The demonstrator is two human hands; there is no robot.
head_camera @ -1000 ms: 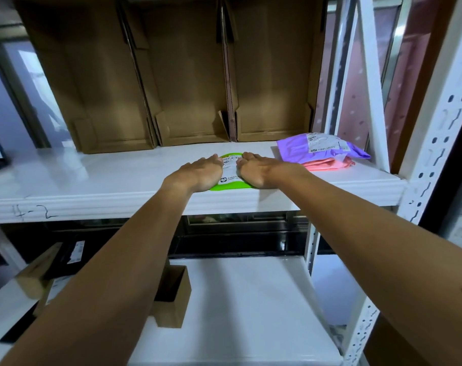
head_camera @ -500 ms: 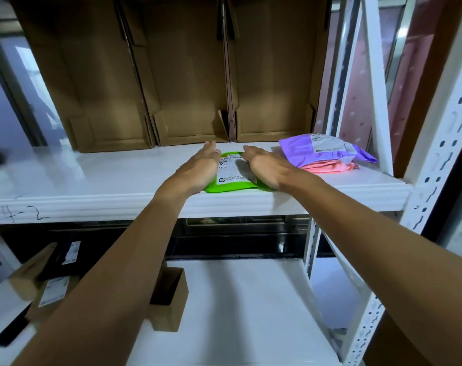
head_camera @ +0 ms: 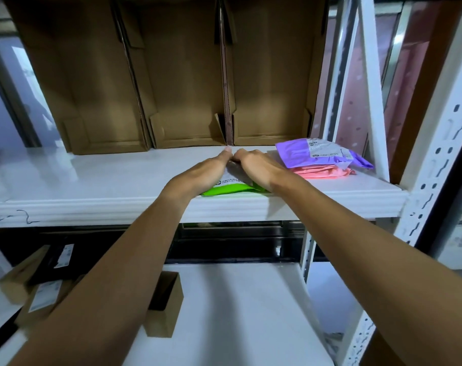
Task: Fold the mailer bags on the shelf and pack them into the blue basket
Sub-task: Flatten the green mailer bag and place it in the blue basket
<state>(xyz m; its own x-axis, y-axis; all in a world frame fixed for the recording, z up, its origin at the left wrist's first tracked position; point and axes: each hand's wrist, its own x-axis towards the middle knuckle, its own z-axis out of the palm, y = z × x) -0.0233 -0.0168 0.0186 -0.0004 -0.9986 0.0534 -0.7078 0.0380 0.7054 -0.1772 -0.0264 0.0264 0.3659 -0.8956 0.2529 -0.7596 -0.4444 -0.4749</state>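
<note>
Right, the green mailer bag (head_camera: 224,188) sits flat at the front lip of the upper shelf (head_camera: 92,180), white label (head_camera: 231,178) up. That is probably deliberate: it is within easy reach there, and the hard board gives you something to crease against. The cardboard boxes (head_camera: 187,88) stand along the back of the shelf, so the front strip is the only working surface you have. The purple mailer bag (head_camera: 314,155) lies on top of the pink mailer bag (head_camera: 322,172) just to the right, apart from the green one, which keeps them out of the fold. I can't say whether those two are finished or still waiting. Your left hand (head_camera: 200,173) is palm down on the bag's left half, fingers run out nearly straight, pressing rather than gripping. Your right hand (head_camera: 261,169) covers the right half, fingers bent down at the bag's far edge. From this angle I can't tell whether they have hold of that edge or only bear down on it. The fingertips (head_camera: 226,152) of both hands meet at the far side, so most of the bag is hidden under them; only the near green edge and part of the label show. My read is that you're flattening or setting a fold. The blue basket isn't in view.
</note>
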